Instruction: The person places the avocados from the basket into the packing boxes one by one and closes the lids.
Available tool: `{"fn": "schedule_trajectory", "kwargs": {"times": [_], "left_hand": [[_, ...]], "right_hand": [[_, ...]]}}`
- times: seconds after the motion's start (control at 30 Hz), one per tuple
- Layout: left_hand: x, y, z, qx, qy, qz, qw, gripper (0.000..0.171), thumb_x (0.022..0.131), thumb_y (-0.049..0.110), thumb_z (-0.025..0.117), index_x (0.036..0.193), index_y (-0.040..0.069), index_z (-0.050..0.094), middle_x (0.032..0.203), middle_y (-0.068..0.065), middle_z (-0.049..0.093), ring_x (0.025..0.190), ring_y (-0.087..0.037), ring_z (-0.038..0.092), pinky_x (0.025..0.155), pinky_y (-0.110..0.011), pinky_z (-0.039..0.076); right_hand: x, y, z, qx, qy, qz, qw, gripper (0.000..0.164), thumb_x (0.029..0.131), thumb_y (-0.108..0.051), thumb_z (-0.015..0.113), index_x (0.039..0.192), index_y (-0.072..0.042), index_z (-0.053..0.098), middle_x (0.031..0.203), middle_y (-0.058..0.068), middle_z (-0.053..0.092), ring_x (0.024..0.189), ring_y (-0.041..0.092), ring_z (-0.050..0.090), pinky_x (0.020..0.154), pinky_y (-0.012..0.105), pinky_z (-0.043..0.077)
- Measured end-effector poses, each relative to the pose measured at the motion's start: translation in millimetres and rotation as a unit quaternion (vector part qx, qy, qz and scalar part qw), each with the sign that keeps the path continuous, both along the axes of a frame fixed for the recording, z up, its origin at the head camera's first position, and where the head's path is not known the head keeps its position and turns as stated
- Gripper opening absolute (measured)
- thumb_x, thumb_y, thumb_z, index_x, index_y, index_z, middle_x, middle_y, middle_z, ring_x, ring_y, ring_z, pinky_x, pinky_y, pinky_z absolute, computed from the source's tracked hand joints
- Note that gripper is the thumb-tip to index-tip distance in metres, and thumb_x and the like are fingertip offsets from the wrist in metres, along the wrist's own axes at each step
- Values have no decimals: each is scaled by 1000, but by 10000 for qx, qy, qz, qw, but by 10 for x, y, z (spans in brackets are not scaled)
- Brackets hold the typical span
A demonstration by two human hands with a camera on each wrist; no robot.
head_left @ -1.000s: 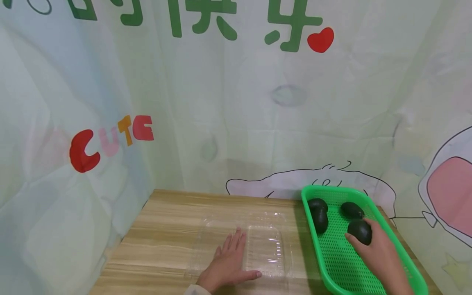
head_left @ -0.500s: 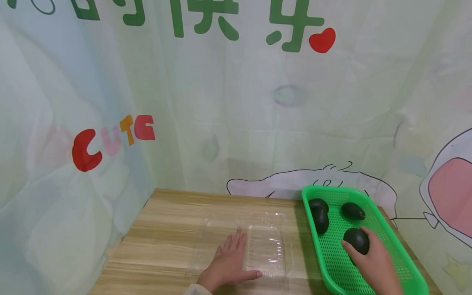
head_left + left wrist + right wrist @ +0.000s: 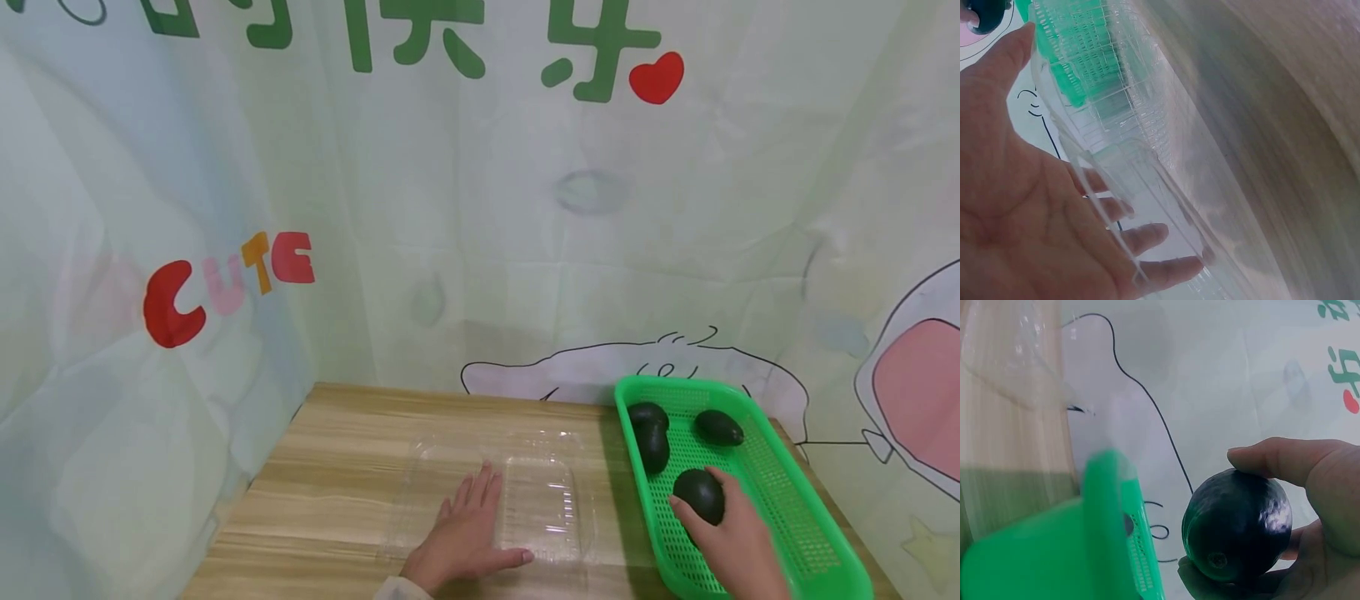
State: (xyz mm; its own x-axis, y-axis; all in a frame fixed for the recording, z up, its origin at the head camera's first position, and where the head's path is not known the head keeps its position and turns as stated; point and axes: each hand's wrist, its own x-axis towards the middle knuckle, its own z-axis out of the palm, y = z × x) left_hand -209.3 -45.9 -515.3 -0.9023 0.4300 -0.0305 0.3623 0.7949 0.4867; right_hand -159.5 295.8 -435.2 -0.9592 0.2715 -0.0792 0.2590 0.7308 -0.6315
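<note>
My right hand [image 3: 735, 533] grips a dark avocado [image 3: 701, 497] between thumb and fingers, over the green basket [image 3: 813, 525]. From close up, the right wrist view shows that avocado [image 3: 1238, 525] with its stem scar facing the camera. Three more avocados are in the basket: two touching along its left wall, and one avocado [image 3: 718, 427] near the far end. My left hand [image 3: 465, 533] rests on a clear plastic clamshell box [image 3: 540, 500], fingers straight and thumb spread to the right. Through the transparent plastic, the left wrist view shows several fingertips [image 3: 1147, 237].
The clamshell lies on a wood-grain table [image 3: 322, 475], left of the basket. A printed cloth backdrop [image 3: 420, 250] rises behind the table and along both sides. The basket's raised rim [image 3: 633, 467] stands between the held avocado and the clamshell.
My right hand has carried the avocado leftward and slightly nearer, away from the avocado at the far end of the basket. My left hand and the clamshell have stayed in place.
</note>
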Motion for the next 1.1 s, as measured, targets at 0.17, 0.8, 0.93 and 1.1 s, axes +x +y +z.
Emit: {"fn": "schedule_trajectory", "kwargs": {"times": [0.17,0.8,0.93,1.1], "left_hand": [[3,0,-9,22,-4,0,10000,119,78,75,69,162,5,20,169,-18,13,151,-47,22,110,-76,26],[-14,5,-9,-46,15,3,10000,121,77,77,68,161,5,20,170,-18,13,151,-47,22,109,-76,26],[-14,3,-10,-51,9,17,10000,121,77,77,68,161,5,20,170,-18,12,151,-47,22,109,-77,26],[-12,2,-11,-58,10,16,10000,122,76,77,69,161,5,20,169,-18,13,151,-47,22,109,-77,26]], "right_hand": [[-36,-133,-43,2,-22,84,10000,99,92,-63,64,154,4,26,148,37,40,128,53,48,93,61,49],[-127,-598,-150,171,505,296,9981,91,90,-55,72,148,6,37,141,34,51,124,49,54,93,60,50],[-150,-674,-126,216,515,361,9978,86,90,-51,73,146,6,40,139,33,53,123,48,56,94,60,50],[-171,-771,-142,136,616,477,9969,83,89,-47,75,144,6,43,133,30,58,117,44,60,88,56,54]]}}
